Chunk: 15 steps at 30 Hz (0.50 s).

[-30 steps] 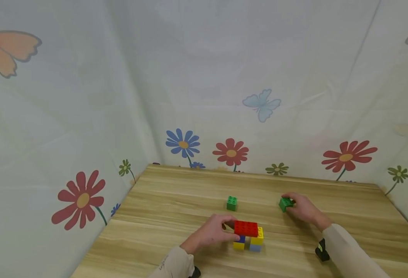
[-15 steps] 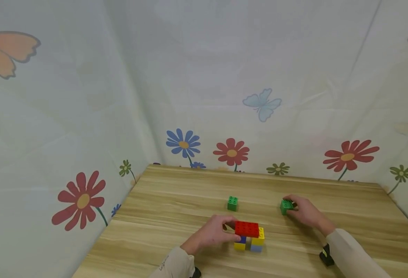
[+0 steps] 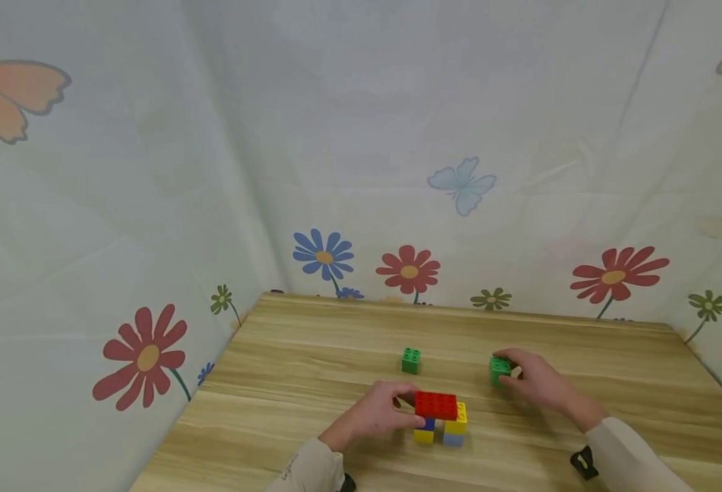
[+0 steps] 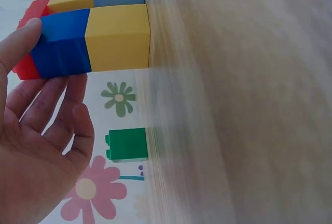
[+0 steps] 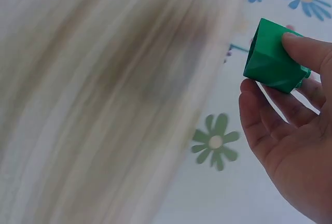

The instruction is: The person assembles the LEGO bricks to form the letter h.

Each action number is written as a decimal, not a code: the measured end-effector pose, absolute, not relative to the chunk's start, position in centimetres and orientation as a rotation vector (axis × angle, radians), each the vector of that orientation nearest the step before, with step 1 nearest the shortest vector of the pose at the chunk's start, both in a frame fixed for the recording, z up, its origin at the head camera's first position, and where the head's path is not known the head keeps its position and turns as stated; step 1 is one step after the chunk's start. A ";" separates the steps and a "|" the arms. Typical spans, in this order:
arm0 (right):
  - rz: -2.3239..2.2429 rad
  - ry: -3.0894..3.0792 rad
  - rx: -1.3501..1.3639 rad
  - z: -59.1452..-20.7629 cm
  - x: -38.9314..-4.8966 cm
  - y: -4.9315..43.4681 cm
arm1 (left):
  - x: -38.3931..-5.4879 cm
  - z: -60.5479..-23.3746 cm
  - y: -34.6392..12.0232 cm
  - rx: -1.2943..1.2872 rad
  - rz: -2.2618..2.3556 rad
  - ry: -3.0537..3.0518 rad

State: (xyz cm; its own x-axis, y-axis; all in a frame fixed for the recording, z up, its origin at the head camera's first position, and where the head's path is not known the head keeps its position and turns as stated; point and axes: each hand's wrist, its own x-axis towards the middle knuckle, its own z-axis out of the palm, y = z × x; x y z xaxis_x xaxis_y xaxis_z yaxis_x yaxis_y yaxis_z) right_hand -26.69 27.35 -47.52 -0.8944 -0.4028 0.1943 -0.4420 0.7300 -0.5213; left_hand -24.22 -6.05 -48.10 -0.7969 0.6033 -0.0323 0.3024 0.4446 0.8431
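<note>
At lower right of the head view: green building brick [image 3: 498, 372], pinched by right hand [image 3: 540, 384]; red-topped brick arch [image 3: 436, 406], long axis crosswise, gripped by left hand [image 3: 374, 414], lies down-left of it.

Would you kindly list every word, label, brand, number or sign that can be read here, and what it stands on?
Small dark lettering on the left sleeve: too small and blurred to read.
Nothing else: no text shows on the bricks, table or floral backdrop.
</note>
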 end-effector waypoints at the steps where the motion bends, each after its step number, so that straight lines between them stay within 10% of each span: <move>1: 0.893 -2.863 0.702 -47.3 -26.5 27.1 | -24.2 -48.1 -6.0 0.774 1.285 2.373; 15: 0.955 -2.796 0.847 -43.8 -23.6 24.2 | -24.0 -47.9 -6.0 0.779 1.293 2.363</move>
